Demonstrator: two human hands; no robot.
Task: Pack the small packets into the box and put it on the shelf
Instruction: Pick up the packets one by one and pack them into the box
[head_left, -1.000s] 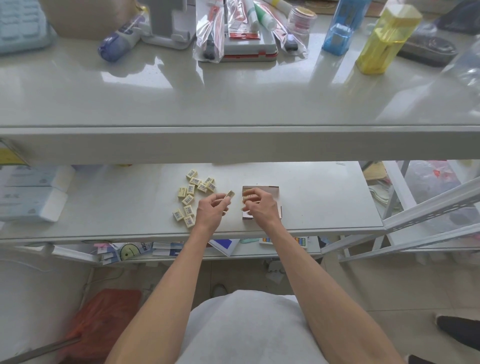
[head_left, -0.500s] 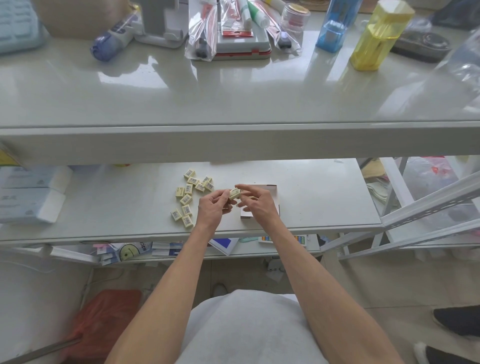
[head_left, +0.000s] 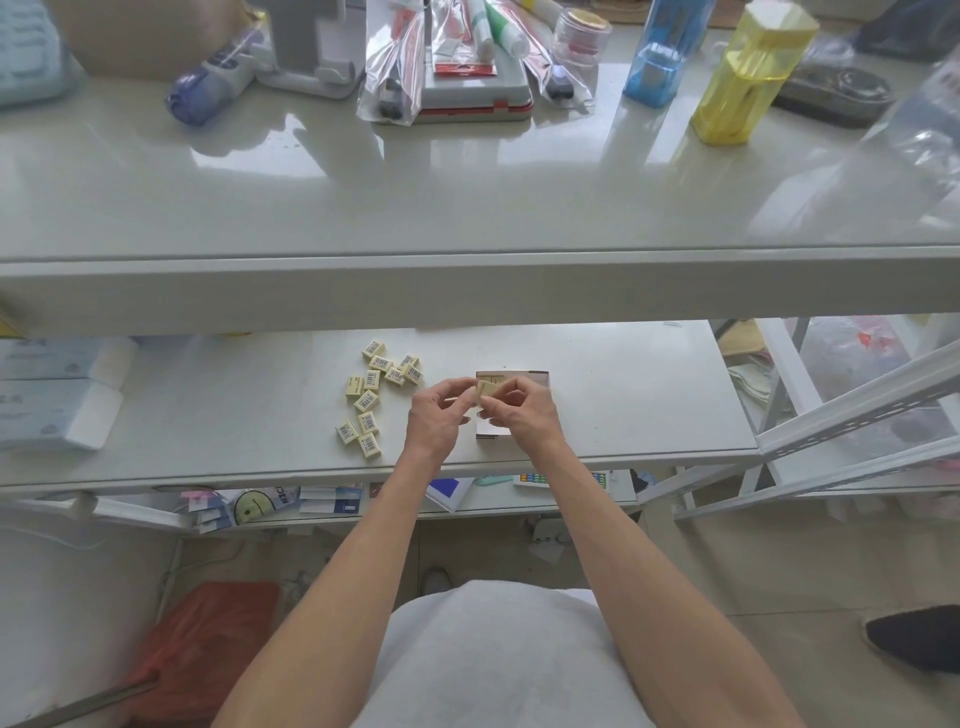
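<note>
Packet in hand: one small packet (head_left: 485, 391) was pinched between both hands, left grip (head_left: 435, 420) and right grip (head_left: 519, 415) closed on it, just above the box (head_left: 537, 378).
Loose packets (head_left: 375, 395): scattered left on the counter (head_left: 623, 395).
Advice: lower it flat, barcode aligned (box contents mostly hidden).

Bright, even daylight glares off the glossy upper shelf (head_left: 467, 197); wide-angle bending and softness blur the edges.

from my feed: at twelve o'clock a grey scale (head_left: 475, 96) under clear sleeved packets (head_left: 397, 62); at one o'clock a blue bottle (head_left: 660, 57) beside a yellow bottle (head_left: 743, 78); at seven o'clock a red bag (head_left: 202, 649); at nine o'clock pale blue packs (head_left: 57, 389).
</note>
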